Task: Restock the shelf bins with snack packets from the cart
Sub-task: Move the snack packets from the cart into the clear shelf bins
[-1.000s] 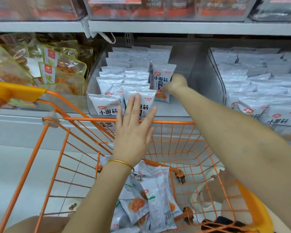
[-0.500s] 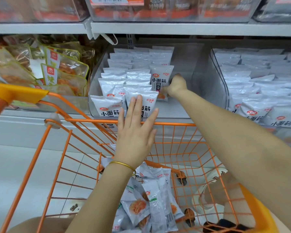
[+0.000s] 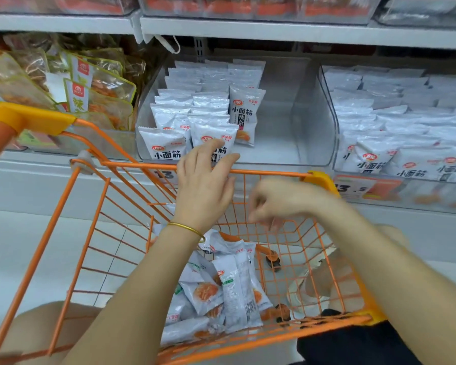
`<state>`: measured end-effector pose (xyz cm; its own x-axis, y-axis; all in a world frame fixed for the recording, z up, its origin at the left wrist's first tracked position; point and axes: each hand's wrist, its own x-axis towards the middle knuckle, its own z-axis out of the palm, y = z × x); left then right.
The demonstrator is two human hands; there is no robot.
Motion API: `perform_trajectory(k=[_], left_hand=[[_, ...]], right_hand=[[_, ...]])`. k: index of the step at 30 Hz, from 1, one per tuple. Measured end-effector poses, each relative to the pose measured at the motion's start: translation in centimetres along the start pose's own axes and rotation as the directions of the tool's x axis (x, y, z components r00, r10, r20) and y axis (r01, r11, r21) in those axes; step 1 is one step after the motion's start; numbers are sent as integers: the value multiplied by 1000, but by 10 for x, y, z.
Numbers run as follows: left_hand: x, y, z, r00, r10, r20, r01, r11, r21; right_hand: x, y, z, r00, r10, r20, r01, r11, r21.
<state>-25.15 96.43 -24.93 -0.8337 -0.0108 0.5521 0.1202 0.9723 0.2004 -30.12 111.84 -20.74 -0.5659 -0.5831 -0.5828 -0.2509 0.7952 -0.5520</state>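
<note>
An orange wire cart (image 3: 63, 233) stands against the shelf, with several white snack packets (image 3: 229, 288) lying in its bottom. The clear middle bin (image 3: 308, 133) holds rows of the same white packets on its left side. One packet (image 3: 245, 114) stands upright alone beside those rows. My left hand (image 3: 204, 185) hovers over the cart's front rim with fingers loosely spread, holding nothing. My right hand (image 3: 279, 204) hangs above the cart, blurred, its fingers loosely curled and empty.
A second clear bin (image 3: 327, 106) to the right is packed with white packets. Orange-tinted clear packets (image 3: 90, 88) fill the shelf section at left. An upper shelf edge (image 3: 274, 30) runs overhead. Price tags sit under the bins. My legs show below the cart.
My right hand let go of the upright packet in the middle bin and drew back over the cart. My left hand's fingers have relaxed and bent slightly.
</note>
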Motion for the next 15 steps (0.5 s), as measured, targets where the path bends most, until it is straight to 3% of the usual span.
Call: perform_trajectory(k=[4, 8, 11, 15], left_hand=[[-1, 2, -3, 999, 44, -24, -44, 999, -25], [0, 6, -5, 997, 70, -27, -71, 996, -55], [1, 8, -6, 996, 90, -17, -91, 993, -74], [4, 11, -11, 996, 73, -59, -82, 984, -161]], right_hand=[[38, 19, 51, 981, 98, 166, -61, 975, -215], [50, 29, 74, 972, 86, 219, -24, 962, -272], [50, 29, 77, 960, 47, 275, 25, 968, -251], [27, 22, 40, 957, -40, 287, 59, 997, -58]])
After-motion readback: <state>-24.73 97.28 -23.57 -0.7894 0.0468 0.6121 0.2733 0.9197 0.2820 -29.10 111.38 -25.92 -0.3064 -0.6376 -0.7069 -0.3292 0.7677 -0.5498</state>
